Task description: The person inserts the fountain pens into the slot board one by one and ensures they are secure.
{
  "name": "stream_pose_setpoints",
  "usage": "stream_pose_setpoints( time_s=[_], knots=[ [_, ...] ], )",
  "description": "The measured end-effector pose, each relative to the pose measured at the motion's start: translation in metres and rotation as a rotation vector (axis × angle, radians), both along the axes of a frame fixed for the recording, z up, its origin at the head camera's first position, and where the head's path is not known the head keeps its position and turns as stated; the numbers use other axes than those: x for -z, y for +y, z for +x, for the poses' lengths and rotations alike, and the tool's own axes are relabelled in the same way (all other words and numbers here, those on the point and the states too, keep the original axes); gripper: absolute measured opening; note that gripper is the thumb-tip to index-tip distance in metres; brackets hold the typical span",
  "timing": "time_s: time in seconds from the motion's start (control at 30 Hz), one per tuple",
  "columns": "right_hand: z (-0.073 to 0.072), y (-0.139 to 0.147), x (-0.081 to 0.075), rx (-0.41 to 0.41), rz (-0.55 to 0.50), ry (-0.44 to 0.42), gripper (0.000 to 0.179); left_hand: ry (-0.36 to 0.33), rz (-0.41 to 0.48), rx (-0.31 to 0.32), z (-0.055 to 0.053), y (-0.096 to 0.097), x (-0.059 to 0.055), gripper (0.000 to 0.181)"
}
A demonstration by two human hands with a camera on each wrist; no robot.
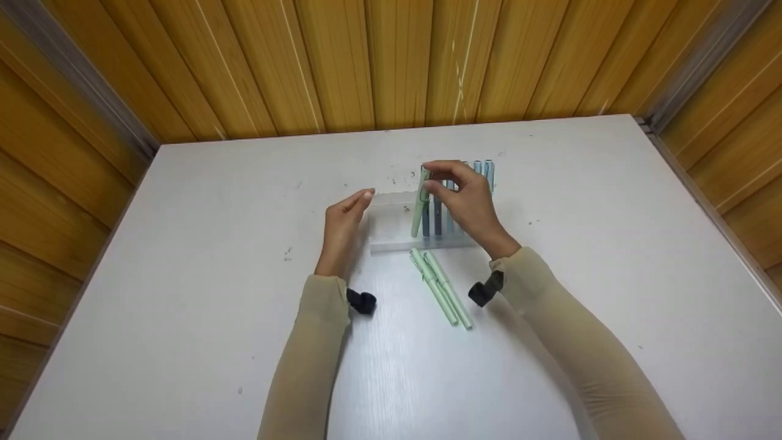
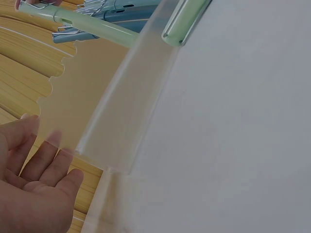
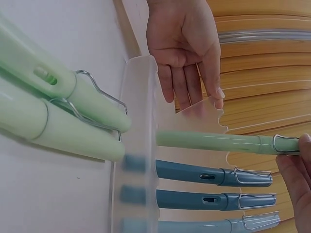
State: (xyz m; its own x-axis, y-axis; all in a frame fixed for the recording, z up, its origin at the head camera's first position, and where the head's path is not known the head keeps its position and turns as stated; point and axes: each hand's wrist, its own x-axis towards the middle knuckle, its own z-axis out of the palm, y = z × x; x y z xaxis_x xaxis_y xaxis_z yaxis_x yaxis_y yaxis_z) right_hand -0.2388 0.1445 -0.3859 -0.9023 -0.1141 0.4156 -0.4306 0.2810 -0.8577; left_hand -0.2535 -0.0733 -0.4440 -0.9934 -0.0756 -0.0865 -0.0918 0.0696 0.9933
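Note:
A frosted clear pen stand point(image 1: 391, 223) with a scalloped back panel stands on the table. My right hand point(image 1: 470, 195) pinches a pale green fountain pen point(image 3: 209, 141) near its clipped cap end. This pen's lower end is in the stand, beside two dark blue pens point(image 3: 194, 172). My left hand point(image 1: 343, 229) holds the stand's left edge, with some fingertips point(image 2: 54, 138) showing through the clear panel. Lighter blue pens point(image 1: 489, 168) fill the right part of the stand, partly hidden by my right hand. Two more green pens point(image 1: 446, 287) lie side by side in front.
The white table point(image 1: 183, 293) reaches back to a yellow wood-panelled wall point(image 1: 342, 67), with further panelled walls at both sides. Black wrist cameras point(image 1: 487, 289) sit on both sleeves, close to the tabletop.

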Motion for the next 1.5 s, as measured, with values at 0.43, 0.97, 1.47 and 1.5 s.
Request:
stream_pose_setpoints(
  time_s=[0.43, 0.97, 1.47, 1.5],
  knots=[
    [-0.005, -0.005, 0.006, 0.031, 0.112, -0.002, 0.03, 0.026, 0.031, 0.038, 0.003, -0.002, -0.001, 0.04],
    [-0.011, -0.011, -0.001, -0.002, 0.274, 0.068, 0.031, 0.038, 0.03, 0.029, 0.001, -0.002, 0.0, 0.04],
    [-0.022, -0.006, -0.003, -0.015, 0.532, 0.329, 0.028, -0.004, 0.03, 0.026, 0.004, -0.001, -0.005, 0.041],
    [-0.023, -0.006, -0.003, -0.014, 0.534, 0.336, 0.027, -0.004, 0.03, 0.025, 0.004, -0.001, -0.005, 0.041]
  ],
)
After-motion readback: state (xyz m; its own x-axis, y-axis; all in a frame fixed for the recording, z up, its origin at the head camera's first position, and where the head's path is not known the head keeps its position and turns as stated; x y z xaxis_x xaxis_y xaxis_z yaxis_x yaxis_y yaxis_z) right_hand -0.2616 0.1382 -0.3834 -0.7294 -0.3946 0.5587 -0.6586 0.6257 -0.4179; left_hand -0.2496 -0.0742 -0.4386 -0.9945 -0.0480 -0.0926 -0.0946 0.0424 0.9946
